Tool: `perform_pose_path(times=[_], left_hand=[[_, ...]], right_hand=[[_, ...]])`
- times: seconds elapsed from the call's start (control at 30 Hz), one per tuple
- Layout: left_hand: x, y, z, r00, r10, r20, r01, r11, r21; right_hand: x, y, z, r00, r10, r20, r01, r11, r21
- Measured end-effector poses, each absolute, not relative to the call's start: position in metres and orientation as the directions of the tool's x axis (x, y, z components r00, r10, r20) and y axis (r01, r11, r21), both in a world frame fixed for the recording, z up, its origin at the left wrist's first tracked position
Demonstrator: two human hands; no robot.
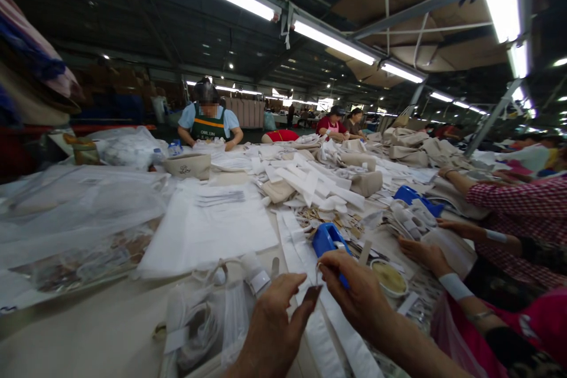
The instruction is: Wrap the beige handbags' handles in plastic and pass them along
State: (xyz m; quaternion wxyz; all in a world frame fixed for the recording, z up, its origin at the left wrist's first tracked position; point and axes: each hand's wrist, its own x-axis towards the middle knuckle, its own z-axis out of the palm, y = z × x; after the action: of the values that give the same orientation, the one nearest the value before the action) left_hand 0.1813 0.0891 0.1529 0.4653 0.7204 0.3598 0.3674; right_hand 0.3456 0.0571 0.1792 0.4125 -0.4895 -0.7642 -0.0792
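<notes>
In the lower middle, my left hand [277, 322] pinches a small brown tag [312, 293] between thumb and fingers. Just to its right, my right hand [357, 289] has fingertips closed on a thin pale cord [318, 272] that runs down towards the tag. Whether cord and tag are joined is too small to tell. Beyond my right hand stands a blue tape dispenser [326, 238]. Long white strips [310, 283] lie under and behind my hands. A clear plastic bag with a coiled beige strap [201, 328] is left of my left hand.
A stack of white plastic bags [212, 230] lies to the left. Ahead are piles of white strips [310, 183] and beige fabric pieces. A bowl of yellowish paste [388, 277] sits right of my right hand. Co-workers' hands [427, 254] reach in from the right; another person [208, 118] works opposite.
</notes>
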Motion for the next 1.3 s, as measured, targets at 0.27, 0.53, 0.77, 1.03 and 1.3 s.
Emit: perform_pose_path(times=[0.27, 0.53, 0.77, 1.03, 1.3], left_hand=[[0.197, 0.103, 0.172, 0.429, 0.866, 0.255, 0.061, -0.31, 0.949], [0.194, 0.097, 0.169, 0.423, 0.888, 0.179, -0.007, -0.195, 0.981], [0.198, 0.099, 0.163, 0.42, 0.894, 0.157, -0.04, -0.155, 0.987], [0.2, 0.092, 0.165, 0.333, 0.929, 0.163, -0.033, -0.161, 0.986], [0.196, 0.091, 0.158, 0.075, 0.896, 0.438, 0.035, -0.441, 0.897]], right_hand=[[0.343, 0.062, 0.181, -0.237, 0.668, 0.706, 0.795, 0.551, -0.254], [0.343, 0.061, 0.179, -0.246, 0.694, 0.677, 0.792, 0.547, -0.273], [0.34, 0.056, 0.182, -0.266, 0.729, 0.63, 0.799, 0.533, -0.28], [0.334, 0.047, 0.172, -0.255, 0.684, 0.683, 0.712, 0.611, -0.345], [0.309, 0.053, 0.138, -0.007, 0.993, 0.117, -0.193, 0.114, -0.975]])
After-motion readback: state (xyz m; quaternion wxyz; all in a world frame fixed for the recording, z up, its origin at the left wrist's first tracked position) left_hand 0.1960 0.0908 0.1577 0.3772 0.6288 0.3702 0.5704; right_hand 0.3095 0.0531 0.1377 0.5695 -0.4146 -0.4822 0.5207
